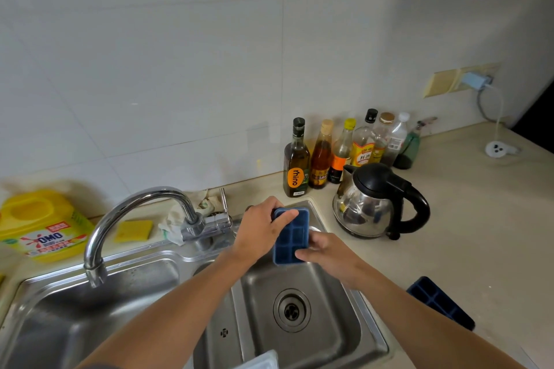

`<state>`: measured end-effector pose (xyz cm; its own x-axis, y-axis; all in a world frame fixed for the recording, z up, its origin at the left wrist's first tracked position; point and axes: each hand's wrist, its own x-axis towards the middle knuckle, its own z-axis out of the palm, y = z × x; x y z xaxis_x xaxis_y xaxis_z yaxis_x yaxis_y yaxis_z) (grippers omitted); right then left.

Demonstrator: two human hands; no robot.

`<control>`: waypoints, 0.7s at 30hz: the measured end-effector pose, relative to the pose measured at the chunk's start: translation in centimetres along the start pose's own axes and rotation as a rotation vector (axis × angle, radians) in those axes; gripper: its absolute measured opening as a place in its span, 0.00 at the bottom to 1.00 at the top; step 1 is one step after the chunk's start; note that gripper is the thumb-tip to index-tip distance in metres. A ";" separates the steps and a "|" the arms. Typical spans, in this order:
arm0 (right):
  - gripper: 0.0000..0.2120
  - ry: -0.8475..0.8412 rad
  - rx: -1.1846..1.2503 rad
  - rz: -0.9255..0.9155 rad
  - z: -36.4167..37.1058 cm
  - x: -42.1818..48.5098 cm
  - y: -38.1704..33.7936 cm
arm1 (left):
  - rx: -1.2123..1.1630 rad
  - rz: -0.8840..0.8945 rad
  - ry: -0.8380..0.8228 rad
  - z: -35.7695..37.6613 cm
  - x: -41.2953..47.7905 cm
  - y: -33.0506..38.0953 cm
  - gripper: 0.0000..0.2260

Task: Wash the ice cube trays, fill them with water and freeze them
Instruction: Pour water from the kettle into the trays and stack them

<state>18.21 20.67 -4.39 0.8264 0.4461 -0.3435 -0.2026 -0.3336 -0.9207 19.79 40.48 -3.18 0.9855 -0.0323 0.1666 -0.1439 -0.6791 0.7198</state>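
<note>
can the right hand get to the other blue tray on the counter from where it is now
Probably yes. The other tray lies bare on the counter just right of the right forearm, but the right hand must first release the tray it shares with the left hand.

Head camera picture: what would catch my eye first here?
Both hands, left and right, hold a blue ice cube tray over the right basin of the steel sink. A second blue tray lies on the counter to the right, and a yellow OMO detergent jug stands far left.

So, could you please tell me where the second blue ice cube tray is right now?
In the head view, the second blue ice cube tray lies on the counter to the right of the sink, below the kettle and beside the right forearm.
</note>
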 end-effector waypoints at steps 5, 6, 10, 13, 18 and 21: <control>0.15 -0.032 0.017 0.007 -3.1 -1.0 0.9 | -0.101 -0.093 0.010 2.3 0.4 1.9 0.12; 0.14 -0.041 0.024 0.009 -4.0 -1.4 1.1 | -0.119 -0.110 0.012 3.0 0.5 2.5 0.13; 0.12 -0.022 0.017 0.048 -8.8 -3.5 2.2 | -0.214 -0.219 0.020 6.8 1.3 6.7 0.16; 0.14 0.043 0.054 0.065 -13.7 -5.7 2.8 | -0.397 -0.362 0.059 10.6 1.9 10.6 0.19; 0.09 0.122 0.098 0.080 -22.2 -10.1 5.6 | -0.600 -0.585 -0.054 17.7 2.5 16.8 0.19; 0.08 0.152 0.134 0.138 -26.1 -12.3 8.7 | -0.443 -0.589 -0.196 21.5 2.2 19.1 0.21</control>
<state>20.01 -9.36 -3.30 0.8536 0.2702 -0.4453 -0.3786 -0.2655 -0.8867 21.09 11.67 -3.52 0.9027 0.0866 -0.4216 0.4287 -0.2680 0.8628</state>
